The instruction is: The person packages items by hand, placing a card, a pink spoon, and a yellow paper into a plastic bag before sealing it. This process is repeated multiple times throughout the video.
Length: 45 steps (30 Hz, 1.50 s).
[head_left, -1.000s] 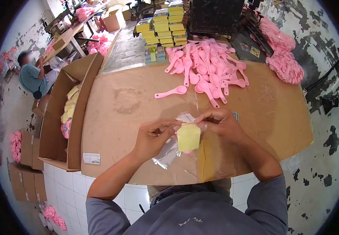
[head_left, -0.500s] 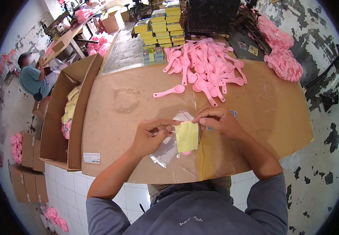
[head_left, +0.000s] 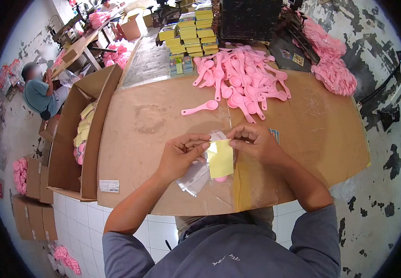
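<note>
My left hand (head_left: 182,155) pinches the upper left of a clear plastic bag that holds a yellow card (head_left: 220,160). At the bag's upper right edge, the fingers of my right hand (head_left: 253,141) are pressed together. Below the card a bit of pink (head_left: 220,179) shows. Another clear bag (head_left: 195,178) lies on the cardboard beneath my left hand. Part of a blue card (head_left: 274,135) is visible behind my right hand. A single pink spoon (head_left: 200,108) lies beyond my hands, in front of a heap of pink spoons (head_left: 242,74).
Stacks of yellow-edged cards (head_left: 189,34) stand at the back beside a black box (head_left: 246,21). An open carton (head_left: 89,162) with packed bags is at the left. A seated person (head_left: 40,92) is farther left. Pink bundles (head_left: 334,74) lie at the back right.
Both hands have shifted slightly at the bag's top, and the left fingertips are closer to the card's corner. The card has moved up a little.
</note>
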Tool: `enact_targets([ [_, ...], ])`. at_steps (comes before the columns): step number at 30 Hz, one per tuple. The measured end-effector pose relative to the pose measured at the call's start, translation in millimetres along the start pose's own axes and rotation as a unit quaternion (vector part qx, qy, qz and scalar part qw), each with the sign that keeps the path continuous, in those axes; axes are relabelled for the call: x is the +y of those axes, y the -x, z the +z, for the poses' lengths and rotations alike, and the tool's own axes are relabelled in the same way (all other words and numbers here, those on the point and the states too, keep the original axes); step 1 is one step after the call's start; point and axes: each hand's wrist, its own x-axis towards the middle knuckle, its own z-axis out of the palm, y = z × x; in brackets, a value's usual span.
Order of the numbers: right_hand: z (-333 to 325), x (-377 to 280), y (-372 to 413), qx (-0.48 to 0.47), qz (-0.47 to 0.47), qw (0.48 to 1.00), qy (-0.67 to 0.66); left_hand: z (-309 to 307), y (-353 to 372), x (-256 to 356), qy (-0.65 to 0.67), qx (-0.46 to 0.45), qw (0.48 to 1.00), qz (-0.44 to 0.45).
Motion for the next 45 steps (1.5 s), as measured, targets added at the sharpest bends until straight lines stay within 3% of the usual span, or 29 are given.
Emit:
enact_targets([
  [3, 9.7, -11.7, 4.3, -0.014, -0.024, 1.0, 0.011, -0.9, 0.7, 0.2, -0.006, 0.005, 1.0, 0.006],
  [7, 12.5, -15.6, 4.0, -0.074, 0.022, 0.997, 0.0, -4.4, 0.5, 4.3, -0.002, 0.02, 1.0, 0.022],
  [10, 7.0, -8.1, 2.4, -0.067, 0.013, 0.998, 0.004, 7.2, 3.6, 18.1, 0.073, 0.052, 0.995, 0.043],
  [13, 2.3, -14.4, 0.5, -0.064, -0.013, 0.998, 0.019, 7.8, 3.3, 8.2, 0.045, -0.009, 0.995, 0.093],
  [16, -3.7, -34.6, -0.5, -0.051, -0.019, 0.998, 0.026, -11.0, 8.0, 25.3, -0.061, -0.055, 0.996, -0.022],
  [18, -21.5, -48.5, 0.3, -0.012, -0.027, 0.994, 0.106, -43.6, 3.1, 30.2, -0.102, 0.088, 0.991, 0.024],
  [19, -33.9, -53.4, -0.2, 0.0, -0.042, 0.981, 0.187, -63.2, 0.3, 33.1, 0.018, 0.17, 0.977, 0.131],
  [20, -48.4, -57.3, 0.5, 0.014, -0.056, 0.962, 0.266, -78.3, -5.3, 35.8, 0.136, 0.245, 0.931, 0.233],
  [21, -60.1, -58.1, 3.0, 0.029, -0.07, 0.937, 0.342, -73.9, -7.1, 64.4, 0.225, 0.329, 0.876, 0.27],
  [23, -74.7, -53.6, 10.0, 0.055, -0.041, 0.915, 0.397, -75.4, -6.3, 77.4, 0.289, 0.351, 0.848, 0.271],
  [26, -88.1, -37.4, 21.7, 0.049, -0.035, 0.883, 0.466, -79.7, -16.4, 30.4, 0.023, 0.267, 0.938, 0.219],
  [28, -89.9, -26.9, 21.4, 0.031, -0.058, 0.873, 0.484, -61.3, -14.5, 21.4, -0.171, 0.14, 0.968, 0.119],
  [30, -92.8, -21.3, 24.2, 0.017, -0.089, 0.873, 0.479, -31.6, -8.6, 18.6, -0.417, 0.094, 0.896, 0.121],
  [34, -94.6, -23.5, 25.4, 0.017, 0.027, 0.918, 0.395, -19.6, -9.4, 6.3, -0.494, 0.024, 0.858, 0.141],
  [36, -91.5, -28.5, 23.7, 0.025, 0.054, 0.924, 0.377, -18.9, -10.3, 4.6, -0.467, 0.017, 0.878, 0.098],
  [40, -91.3, -24.1, 23.6, 0.054, 0.024, 0.921, 0.385, -19.3, -10.1, 0.7, -0.418, 0.027, 0.905, 0.071],
  [43, -87.5, -27.8, 24.4, 0.077, -0.002, 0.915, 0.395, -13.4, -9.5, 8.5, -0.398, 0.052, 0.916, -0.001],
  [45, -80.7, -29.5, 22.6, 0.092, -0.037, 0.909, 0.405, -13.7, -8.7, 3.9, -0.353, 0.066, 0.933, 0.01],
])
